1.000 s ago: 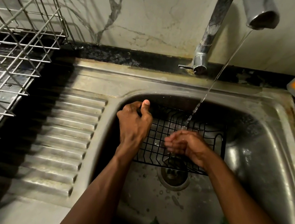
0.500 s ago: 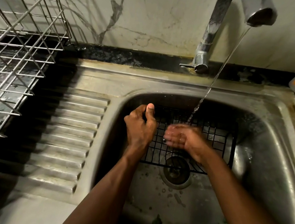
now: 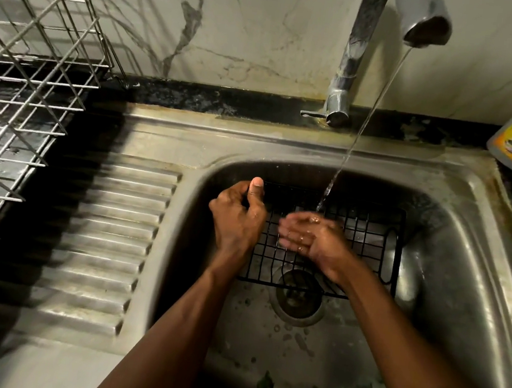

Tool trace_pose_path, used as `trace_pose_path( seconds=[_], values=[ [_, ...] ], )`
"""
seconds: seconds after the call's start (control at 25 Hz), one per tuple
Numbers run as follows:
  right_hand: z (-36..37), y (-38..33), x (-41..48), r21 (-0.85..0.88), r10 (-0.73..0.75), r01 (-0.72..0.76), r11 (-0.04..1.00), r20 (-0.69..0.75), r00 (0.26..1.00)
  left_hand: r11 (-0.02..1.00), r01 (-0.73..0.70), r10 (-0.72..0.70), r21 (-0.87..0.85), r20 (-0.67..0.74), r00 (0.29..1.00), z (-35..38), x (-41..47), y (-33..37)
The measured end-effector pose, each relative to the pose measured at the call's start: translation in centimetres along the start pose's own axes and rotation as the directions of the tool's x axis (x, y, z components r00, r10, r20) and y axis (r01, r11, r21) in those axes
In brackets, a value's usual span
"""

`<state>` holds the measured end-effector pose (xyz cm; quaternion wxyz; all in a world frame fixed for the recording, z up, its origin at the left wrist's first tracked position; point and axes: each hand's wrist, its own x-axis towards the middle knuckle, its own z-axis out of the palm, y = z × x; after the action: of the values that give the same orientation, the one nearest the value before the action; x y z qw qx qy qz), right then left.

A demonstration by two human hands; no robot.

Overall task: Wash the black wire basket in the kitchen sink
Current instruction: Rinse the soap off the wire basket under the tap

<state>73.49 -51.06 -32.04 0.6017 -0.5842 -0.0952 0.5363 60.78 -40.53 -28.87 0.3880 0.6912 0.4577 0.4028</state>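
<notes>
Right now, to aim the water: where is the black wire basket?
Head view, centre: the black wire basket lies in the sink partly over the drain, left hand gripping its left end.

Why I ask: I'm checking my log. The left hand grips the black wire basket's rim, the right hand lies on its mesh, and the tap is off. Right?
One thing is wrong: the tap is running, not off. The head view shows its stream falling onto the right hand. The left hand does grip the black wire basket by its rim.
</notes>
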Motion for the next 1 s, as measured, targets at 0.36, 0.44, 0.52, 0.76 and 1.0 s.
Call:
trace_pose_path(
  seconds=[0.36, 0.44, 0.52, 0.76, 1.0],
  values=[
    [0.0, -1.9, 0.2, -0.062, -0.033, 0.029, 0.998, -0.06, 0.998, 0.997, -0.04, 0.043, -0.069, 0.053, 0.998, 0.6, -0.4, 1.6],
    [-0.1, -2.5, 0.6, 0.145, -0.12, 0.158, 0.977, -0.243, 0.963, 0.994, -0.048, 0.056, -0.099, 0.075, 0.996, 1.3, -0.7, 1.9],
    [-0.2, -2.0, 0.7, 0.202, -0.105, 0.156, 0.967, -0.243, 0.964, 0.995, -0.038, 0.045, -0.089, 0.079, 0.996, 1.8, -0.7, 2.3],
    [0.6, -0.9, -1.0, -0.176, 0.2, -0.173, 0.969, 0.146, 0.969, 0.995, 0.046, -0.039, -0.086, 0.081, 0.996, 2.0, -0.9, 2.4],
    [-2.5, -3.0, 0.5, -0.086, -0.065, 0.041, 0.995, -0.301, 0.951, 0.998, 0.067, -0.066, -0.005, 0.073, 0.995, 0.7, 0.6, 3.2]
  ],
)
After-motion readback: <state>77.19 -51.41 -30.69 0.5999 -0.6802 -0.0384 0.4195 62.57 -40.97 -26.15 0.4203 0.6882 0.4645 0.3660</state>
